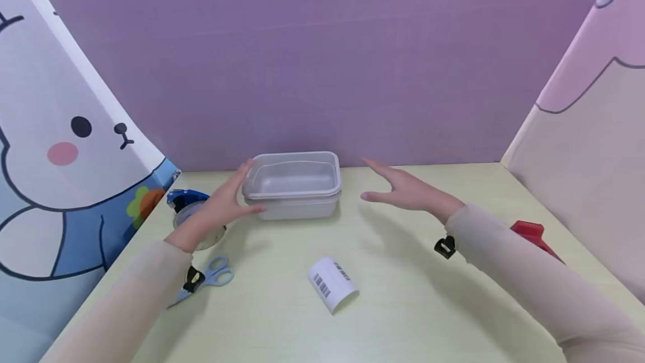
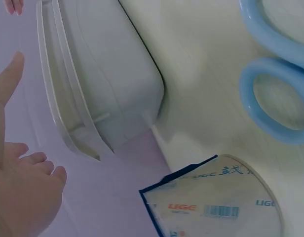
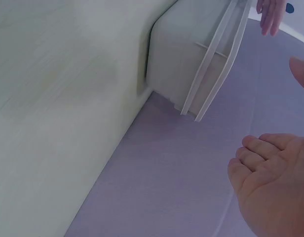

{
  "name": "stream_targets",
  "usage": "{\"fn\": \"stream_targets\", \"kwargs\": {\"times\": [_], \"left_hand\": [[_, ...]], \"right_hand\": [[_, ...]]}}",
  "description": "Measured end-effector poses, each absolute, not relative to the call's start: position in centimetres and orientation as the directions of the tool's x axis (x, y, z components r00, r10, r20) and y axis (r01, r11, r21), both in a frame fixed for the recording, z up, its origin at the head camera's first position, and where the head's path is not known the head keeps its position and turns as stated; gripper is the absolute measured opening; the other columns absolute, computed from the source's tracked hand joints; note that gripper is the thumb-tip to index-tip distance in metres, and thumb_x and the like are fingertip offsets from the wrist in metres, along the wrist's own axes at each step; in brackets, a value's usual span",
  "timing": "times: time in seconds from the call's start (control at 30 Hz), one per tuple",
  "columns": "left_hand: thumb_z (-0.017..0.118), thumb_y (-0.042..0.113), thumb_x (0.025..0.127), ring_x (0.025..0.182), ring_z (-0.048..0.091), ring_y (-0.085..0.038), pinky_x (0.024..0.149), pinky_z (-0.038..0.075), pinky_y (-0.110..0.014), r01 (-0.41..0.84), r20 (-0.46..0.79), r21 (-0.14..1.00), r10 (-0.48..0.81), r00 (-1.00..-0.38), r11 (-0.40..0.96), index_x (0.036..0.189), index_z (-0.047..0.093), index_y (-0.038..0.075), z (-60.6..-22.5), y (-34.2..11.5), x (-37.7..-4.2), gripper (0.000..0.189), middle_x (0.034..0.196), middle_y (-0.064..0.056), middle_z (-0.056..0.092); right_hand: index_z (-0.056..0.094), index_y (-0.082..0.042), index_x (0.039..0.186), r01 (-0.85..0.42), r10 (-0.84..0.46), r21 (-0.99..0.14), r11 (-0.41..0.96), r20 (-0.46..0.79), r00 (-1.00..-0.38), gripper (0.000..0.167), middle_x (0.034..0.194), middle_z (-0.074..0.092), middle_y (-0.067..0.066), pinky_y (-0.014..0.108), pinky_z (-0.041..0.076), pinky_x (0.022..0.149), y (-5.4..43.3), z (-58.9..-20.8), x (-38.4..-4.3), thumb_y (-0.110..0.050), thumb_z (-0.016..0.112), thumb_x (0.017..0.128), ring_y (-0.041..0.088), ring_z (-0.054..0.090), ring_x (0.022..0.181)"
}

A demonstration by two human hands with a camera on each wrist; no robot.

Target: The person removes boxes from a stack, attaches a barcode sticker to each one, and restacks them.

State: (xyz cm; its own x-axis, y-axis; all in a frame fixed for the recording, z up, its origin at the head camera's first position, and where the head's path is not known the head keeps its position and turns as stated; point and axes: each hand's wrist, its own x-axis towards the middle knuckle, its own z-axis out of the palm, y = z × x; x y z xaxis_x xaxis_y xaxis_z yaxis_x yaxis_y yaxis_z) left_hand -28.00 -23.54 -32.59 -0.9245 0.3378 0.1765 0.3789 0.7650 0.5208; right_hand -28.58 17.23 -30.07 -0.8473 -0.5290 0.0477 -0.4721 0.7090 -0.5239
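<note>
Two nested white plastic food containers (image 1: 297, 206) stand at the back of the table, one rim above the other. To their left, my left hand (image 1: 221, 203) is spread with straight fingers, thumb and fingertips overlapping the containers' left side in the head view. In the left wrist view, a gap shows between that hand and the containers (image 2: 107, 74). My right hand (image 1: 410, 188) reaches forward to their right, thumb and fingers apart, holding nothing. The right wrist view shows its open palm (image 3: 275, 182) away from the container wall (image 3: 176, 64).
Left of the containers is a roll of tape in a blue dispenser (image 1: 187, 197), partly behind my left hand. Light blue scissors (image 1: 220, 273) lie nearer, by my left wrist. A curled white label (image 1: 330, 282) with barcodes lies at front centre. My right sleeve partly covers a red object (image 1: 531, 231).
</note>
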Motion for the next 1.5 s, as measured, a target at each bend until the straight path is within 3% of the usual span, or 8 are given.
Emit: {"fn": "stream_targets", "kwargs": {"times": [0.37,0.5,0.67,0.77,0.83,0.93,1.17,1.5], "left_hand": [[0.079,0.031,0.081,0.147,0.009,-0.044,0.116,0.016,-0.065,0.270,0.110,0.633,0.261,-0.959,0.725,0.156,-0.006,0.013,-33.4,-24.2,-29.5,0.115,0.162,-0.019,0.005],[0.077,0.029,0.083,0.147,0.010,-0.044,0.118,0.017,-0.061,0.251,0.082,0.687,0.270,-0.959,0.682,0.154,-0.011,0.009,-33.7,-24.4,-30.1,0.114,0.162,-0.020,0.003],[0.075,0.018,0.085,0.147,0.012,-0.041,0.119,0.014,-0.057,0.276,0.107,0.785,0.318,-0.942,0.554,0.154,-0.004,0.003,-34.7,-24.6,-30.7,0.106,0.160,-0.023,0.010],[0.076,0.018,0.085,0.148,0.010,-0.039,0.119,0.013,-0.058,0.276,0.115,0.807,0.320,-0.941,0.522,0.154,-0.004,0.005,-35.2,-24.5,-31.0,0.107,0.161,-0.021,0.009],[0.076,0.021,0.084,0.148,0.009,-0.039,0.119,0.013,-0.059,0.262,0.108,0.808,0.305,-0.946,0.527,0.155,-0.007,0.007,-35.4,-24.5,-31.0,0.109,0.162,-0.019,0.007],[0.076,0.023,0.084,0.147,0.016,-0.039,0.119,0.017,-0.058,0.246,0.104,0.809,0.282,-0.954,0.534,0.155,0.001,0.006,-35.5,-24.3,-31.0,0.104,0.160,-0.020,0.017],[0.076,0.021,0.085,0.141,0.032,-0.040,0.116,0.028,-0.055,0.205,0.093,0.816,0.228,-0.969,0.541,0.151,0.018,0.003,-35.3,-23.8,-30.6,0.090,0.151,-0.024,0.034],[0.076,0.018,0.084,0.142,0.030,-0.039,0.117,0.028,-0.053,0.194,0.098,0.807,0.198,-0.975,0.557,0.151,0.022,0.000,-35.6,-23.8,-30.8,0.088,0.151,-0.024,0.034]], "right_hand": [[0.018,-0.019,0.156,-0.476,-0.529,-0.593,0.649,0.097,-0.843,0.086,0.161,0.023,0.004,0.051,0.021,0.120,15.6,-30.6,-30.4,-0.054,0.061,0.089,0.027,0.021,0.148],[0.022,-0.012,0.154,-0.461,-0.535,-0.647,0.607,0.095,-0.839,0.083,0.157,0.032,0.009,0.050,0.026,0.118,14.8,-31.0,-31.3,-0.047,0.063,0.091,0.032,0.029,0.145],[0.031,-0.002,0.150,-0.417,-0.524,-0.719,0.556,0.086,-0.847,0.075,0.147,0.046,0.018,0.048,0.037,0.113,13.6,-31.6,-32.4,-0.034,0.065,0.092,0.036,0.042,0.136],[0.037,0.003,0.145,-0.391,-0.491,-0.730,0.561,0.087,-0.867,0.068,0.138,0.054,0.021,0.047,0.045,0.107,12.8,-31.9,-32.9,-0.031,0.065,0.093,0.036,0.051,0.128],[0.040,0.004,0.143,-0.361,-0.460,-0.741,0.566,0.079,-0.884,0.066,0.133,0.058,0.021,0.045,0.048,0.103,12.3,-32.1,-33.2,-0.030,0.065,0.093,0.034,0.056,0.124],[0.040,0.004,0.144,-0.282,-0.412,-0.786,0.550,0.039,-0.910,0.065,0.129,0.061,0.020,0.044,0.050,0.100,11.6,-32.4,-33.7,-0.027,0.065,0.093,0.033,0.062,0.115],[0.038,0.008,0.143,-0.080,-0.346,-0.921,0.381,-0.062,-0.936,0.064,0.130,0.059,0.024,0.040,0.050,0.101,10.5,-33.0,-34.6,-0.020,0.066,0.092,0.028,0.069,0.099],[0.050,0.007,0.134,0.034,-0.318,-0.948,0.317,-0.140,-0.938,0.051,0.127,0.062,0.022,0.039,0.046,0.106,10.1,-33.5,-35.6,-0.016,0.065,0.092,0.024,0.066,0.101]]}}
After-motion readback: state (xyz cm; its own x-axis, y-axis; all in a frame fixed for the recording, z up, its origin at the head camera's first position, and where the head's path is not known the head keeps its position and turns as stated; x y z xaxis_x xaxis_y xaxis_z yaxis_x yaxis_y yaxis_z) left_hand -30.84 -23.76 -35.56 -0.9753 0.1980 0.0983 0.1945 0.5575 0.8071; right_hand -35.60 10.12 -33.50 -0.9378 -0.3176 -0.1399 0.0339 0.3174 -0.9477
